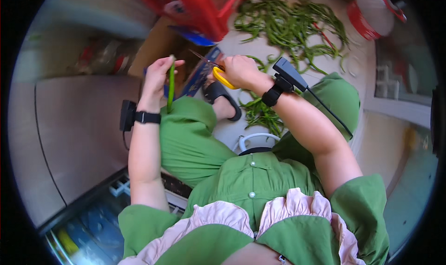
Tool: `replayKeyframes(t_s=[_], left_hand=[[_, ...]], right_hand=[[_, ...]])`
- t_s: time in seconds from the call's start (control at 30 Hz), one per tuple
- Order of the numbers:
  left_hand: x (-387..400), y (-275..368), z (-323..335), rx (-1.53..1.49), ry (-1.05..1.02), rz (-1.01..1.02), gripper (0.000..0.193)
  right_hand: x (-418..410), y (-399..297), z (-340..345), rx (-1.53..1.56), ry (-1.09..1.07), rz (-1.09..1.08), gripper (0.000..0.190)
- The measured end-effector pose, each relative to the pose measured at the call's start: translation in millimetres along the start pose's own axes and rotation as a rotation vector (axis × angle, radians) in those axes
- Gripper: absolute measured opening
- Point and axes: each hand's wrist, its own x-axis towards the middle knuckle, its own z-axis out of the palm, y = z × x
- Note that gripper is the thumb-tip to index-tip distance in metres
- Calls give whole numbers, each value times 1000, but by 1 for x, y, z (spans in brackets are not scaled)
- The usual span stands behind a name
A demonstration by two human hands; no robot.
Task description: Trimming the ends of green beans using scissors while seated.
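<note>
My left hand [157, 76] pinches a long green chili pepper [171, 87] near its top end. The pepper hangs down in front of my green-trousered knee. In my right hand [241, 71] is a pair of scissors with yellow handles [223, 79]. Their blades point up and left toward the pepper's top, apart from it; blur hides how far the blades are spread. A cardboard box [150, 49] stands on the floor beyond my left hand, its inside mostly in shadow.
A large heap of green chili peppers [278, 24] covers the floor ahead, with a smaller pile [263, 115] between my legs. A red plastic stool or crate [195, 7] overhangs the box. At upper right stands a red-and-white bucket [371, 17]. A cabinet [87, 125] borders my left side.
</note>
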Motion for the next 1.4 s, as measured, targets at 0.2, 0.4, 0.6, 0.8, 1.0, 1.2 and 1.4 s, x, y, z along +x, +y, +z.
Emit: replayKeyframes(t_s=[0.2,0.4,0.6,0.8,1.0,1.2,1.4], left_hand=[[9,18,100,408,-295,178,18],[66,-44,237,1016,-483,403,25],[124,-127,347,1355,-618,325,28],[179,-125,467,777,-265,675,19],[223,-138,533,852,-217,633,44],[250,-146,524,840,-309,817,17],[246,-80,472,501,-231,375,17]], right_hand=[[-61,76,-81,493,284,267,37],[-160,90,-195,1297,723,422,47],[-207,116,-215,2105,722,285,54],[-211,128,-219,2104,877,686,62],[-209,146,-227,1897,716,752,60],[-211,150,-226,2057,796,679,60],[-210,145,-231,1914,759,613,53]])
